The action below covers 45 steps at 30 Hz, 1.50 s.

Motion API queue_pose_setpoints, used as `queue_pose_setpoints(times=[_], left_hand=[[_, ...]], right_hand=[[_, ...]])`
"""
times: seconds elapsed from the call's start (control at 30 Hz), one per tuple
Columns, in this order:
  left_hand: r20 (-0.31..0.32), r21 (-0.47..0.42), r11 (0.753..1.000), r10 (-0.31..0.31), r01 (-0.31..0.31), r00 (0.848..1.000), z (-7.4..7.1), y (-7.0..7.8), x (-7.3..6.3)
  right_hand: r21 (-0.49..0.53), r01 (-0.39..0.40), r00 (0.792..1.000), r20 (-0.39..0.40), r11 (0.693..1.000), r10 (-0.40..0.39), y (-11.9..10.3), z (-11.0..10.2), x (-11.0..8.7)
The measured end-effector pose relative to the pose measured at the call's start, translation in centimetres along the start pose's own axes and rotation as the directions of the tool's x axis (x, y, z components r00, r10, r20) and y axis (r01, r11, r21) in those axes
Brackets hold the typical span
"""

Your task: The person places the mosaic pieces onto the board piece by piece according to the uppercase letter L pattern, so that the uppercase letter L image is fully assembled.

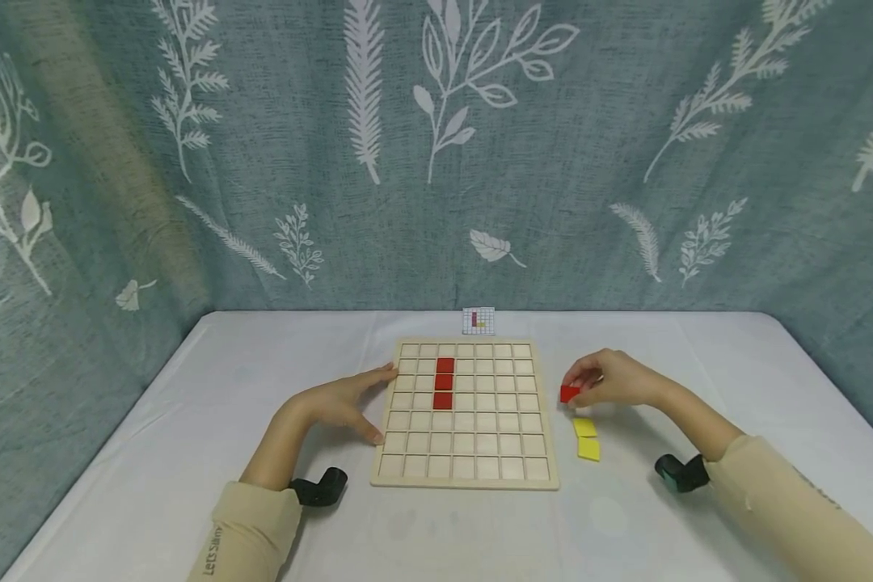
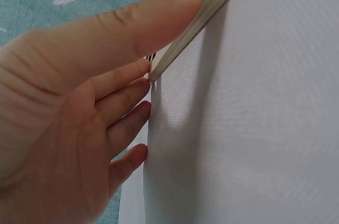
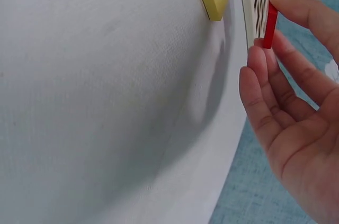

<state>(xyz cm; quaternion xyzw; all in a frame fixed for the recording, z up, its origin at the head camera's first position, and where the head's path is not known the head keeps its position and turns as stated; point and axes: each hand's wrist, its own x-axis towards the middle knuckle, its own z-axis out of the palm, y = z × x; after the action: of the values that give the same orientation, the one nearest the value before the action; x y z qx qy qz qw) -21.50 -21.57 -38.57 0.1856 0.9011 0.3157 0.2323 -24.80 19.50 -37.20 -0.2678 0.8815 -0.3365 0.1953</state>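
My right hand [image 1: 618, 380] pinches a red square tile [image 1: 570, 394] between thumb and fingertips, to the right of the wooden grid board [image 1: 466, 482]. The right wrist view shows that tile [image 3: 270, 25] edge-on between thumb and fingers. Three red tiles [image 1: 444, 381] lie in a column in the board's upper left part. My left hand [image 1: 335, 402] spreads its thumb and fingers along the board's left edge; in the left wrist view the thumb [image 2: 132, 30] rests at the rim. Two yellow tiles [image 1: 588, 449] lie on the table below the right hand.
A small card [image 1: 478, 321] with a printed grid, marked in red and yellow, stands behind the board. A white cloth covers the table [image 1: 276, 339]. Behind it hangs a teal curtain [image 1: 553, 202] with white leaf prints. Black wrist devices [image 1: 323, 487] sit at both sleeves.
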Motion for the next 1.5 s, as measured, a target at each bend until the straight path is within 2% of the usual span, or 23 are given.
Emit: queue_pose_setpoints(times=[0.2, 0.6, 0.87, 1.13, 1.37, 1.5], left_hand=[[-0.001, 0.005, 1.000, -0.002, 0.002, 1.000, 0.0, 0.0, -0.1], [-0.002, 0.004, 1.000, -0.006, 0.006, 1.000, -0.2, 0.2, -0.3], [-0.009, -0.005, 1.000, -0.010, 0.010, 1.000, -0.2, 0.3, -0.4], [0.000, -0.003, 1.000, -0.007, 0.007, 1.000, 0.0, 0.2, -0.3], [-0.004, 0.002, 1.000, -0.016, 0.016, 1.000, 0.0, 0.2, -0.3], [-0.006, 0.007, 1.000, -0.028, 0.028, 1.000, -0.1, 0.2, -0.4]], right_hand=[[0.017, -0.007, 1.000, -0.001, 1.000, 0.007, 0.0, 0.2, 0.1], [-0.008, 0.084, 0.996, -0.001, 0.996, -0.084, -1.5, 1.3, 1.5], [-0.023, 0.157, 0.988, -0.008, 0.987, -0.157, -3.8, 2.5, 3.6], [-0.010, 0.261, 0.965, 0.014, 0.965, -0.261, -6.8, 4.4, 6.2], [0.020, 0.278, 0.960, 0.025, 0.960, -0.278, -8.7, 6.2, 8.2], [-0.014, 0.275, 0.961, 0.034, 0.961, -0.274, -9.6, 7.1, 8.7]])
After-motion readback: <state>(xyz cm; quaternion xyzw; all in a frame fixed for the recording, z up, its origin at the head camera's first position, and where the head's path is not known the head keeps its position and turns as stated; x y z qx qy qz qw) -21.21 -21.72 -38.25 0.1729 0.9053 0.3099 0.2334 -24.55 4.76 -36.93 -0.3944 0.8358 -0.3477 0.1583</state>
